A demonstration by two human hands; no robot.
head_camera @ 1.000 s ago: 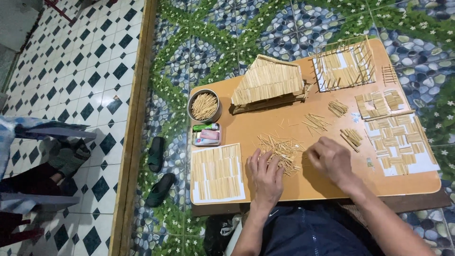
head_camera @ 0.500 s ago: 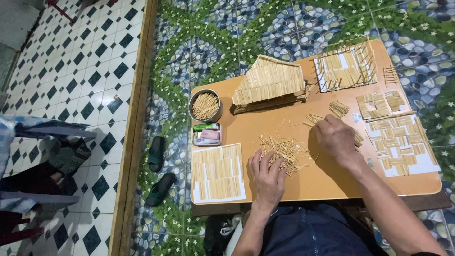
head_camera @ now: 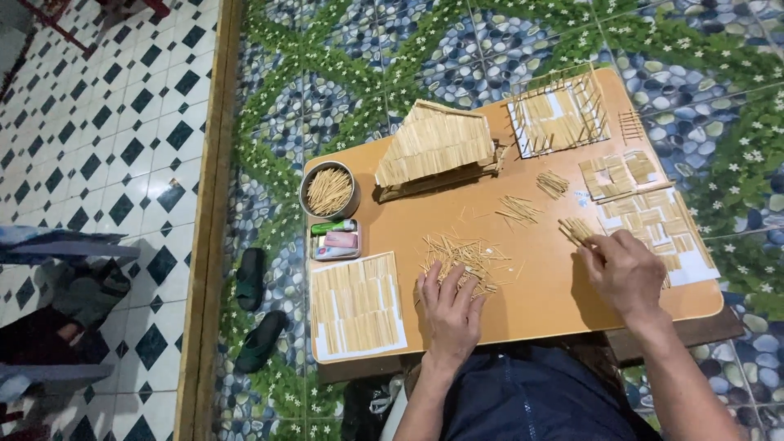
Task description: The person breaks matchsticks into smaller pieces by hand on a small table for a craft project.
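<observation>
The left hand (head_camera: 450,309) is lying flat on the wooden surface (head_camera: 539,286), its fingers spread apart over the near edge of a loose pile of thin sticks (head_camera: 461,257). The right hand (head_camera: 625,271) is resting just beside a small bundle of sticks (head_camera: 576,229), fingers curled loosely together and touching it, though whether they are gripping it I cannot tell. A stick-built roof (head_camera: 434,144) is standing at the far side.

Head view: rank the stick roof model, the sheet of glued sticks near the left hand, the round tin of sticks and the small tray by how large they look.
1. Stick roof model and sheet of glued sticks: too alike to rank.
2. Round tin of sticks.
3. Small tray, close behind the tin.
</observation>
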